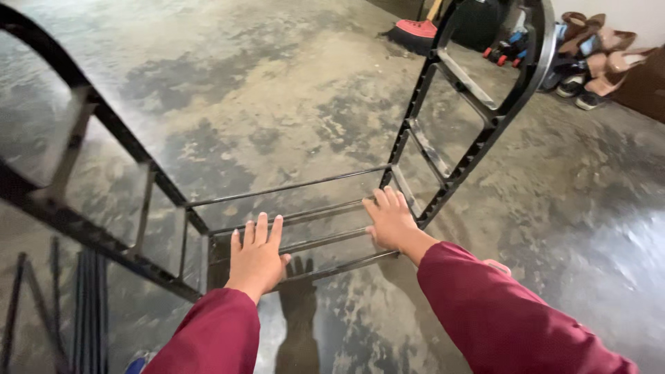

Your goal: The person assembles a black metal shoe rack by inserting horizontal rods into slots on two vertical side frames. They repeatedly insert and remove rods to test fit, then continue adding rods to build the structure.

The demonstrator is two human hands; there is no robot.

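A black rack frame stands on the concrete floor, with two arched side panels, one at the left [104, 125] and one at the right [478, 104]. Thin black rods [291, 187] run between them low down. My left hand [255, 253], in a dark red sleeve, lies flat with fingers apart on the lower rods. My right hand [391, 220] rests palm down on the rods close to the right panel's base. Neither hand is closed around anything.
Loose black rods [86, 305] lie on the floor at the lower left. A red broom head [415, 29] sits at the far wall. Several shoes and sandals [589, 48] are piled at the upper right. The concrete floor [277, 83] is mottled grey.
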